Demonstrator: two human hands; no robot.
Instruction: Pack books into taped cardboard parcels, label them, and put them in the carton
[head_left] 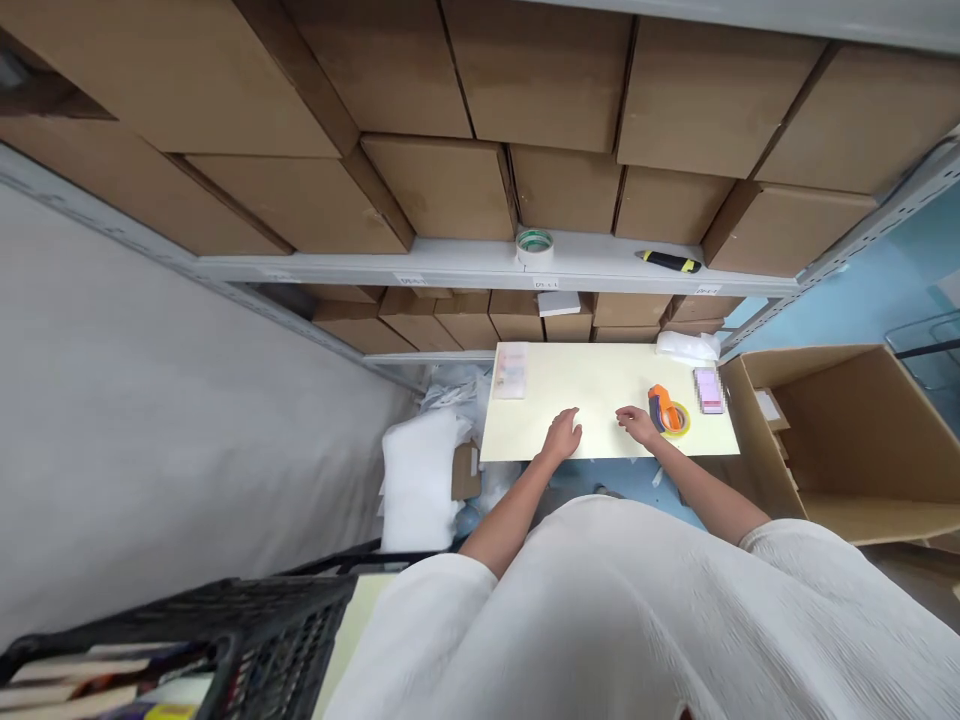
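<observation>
My left hand [562,437] hovers over or rests on the cream tabletop [585,375], near its front edge, fingers loosely bent and apart with nothing in them. To its right is my right hand [635,424], also without anything in it, its fingers slightly curled and apart. Just beside the right hand lies an orange tape dispenser [660,405] with a roll of yellowish tape [679,420]. Further right, a phone-like item with a pinkish screen [709,391] lies flat. A clear packet with pinkish print [511,371] is at the table's back left corner.
Cardboard boxes [551,75] fill the shelves ahead. A tape roll [535,247] and a utility knife [670,262] lie on the shelf ledge. An open carton [862,430] stands at right. White foam wrap [420,480] is left of the table; a black crate [277,640] stands behind left.
</observation>
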